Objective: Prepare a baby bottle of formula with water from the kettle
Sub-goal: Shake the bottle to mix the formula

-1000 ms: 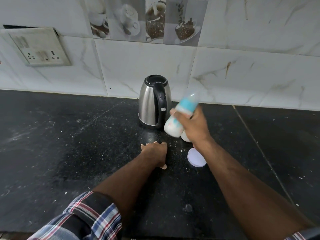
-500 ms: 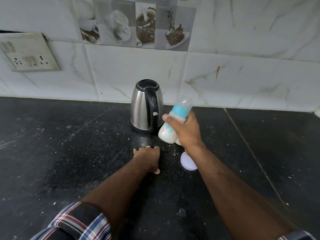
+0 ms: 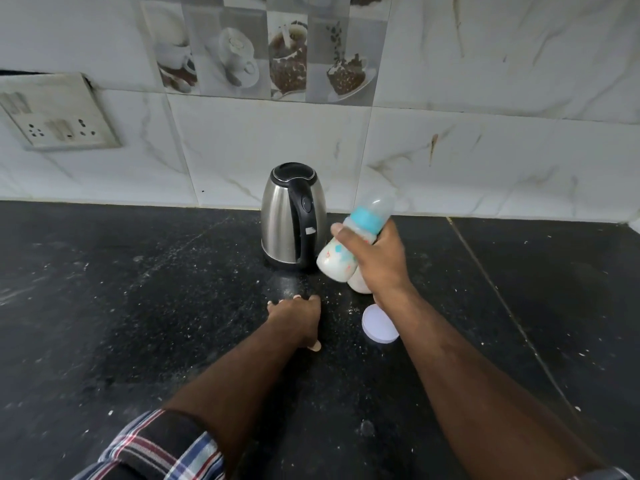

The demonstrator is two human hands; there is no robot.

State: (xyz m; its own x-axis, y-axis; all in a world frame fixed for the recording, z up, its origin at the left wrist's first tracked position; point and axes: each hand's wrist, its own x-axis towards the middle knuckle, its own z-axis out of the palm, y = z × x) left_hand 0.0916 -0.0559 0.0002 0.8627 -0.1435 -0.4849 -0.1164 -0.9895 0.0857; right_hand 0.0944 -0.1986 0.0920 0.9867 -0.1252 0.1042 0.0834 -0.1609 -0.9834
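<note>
The right hand (image 3: pixel 377 261) wraps its fingers around the baby bottle (image 3: pixel 349 244), tilted in the air just right of the kettle (image 3: pixel 292 216). The left hand (image 3: pixel 296 317) rests flat on the counter (image 3: pixel 138 306), fingers together, holding nothing.

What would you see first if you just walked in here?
The baby bottle with its blue collar, full of white milk, held tilted above the black counter by the right hand. Just left of it stands a shiny steel kettle against the wall, and the left hand rests flat on the counter.
</note>
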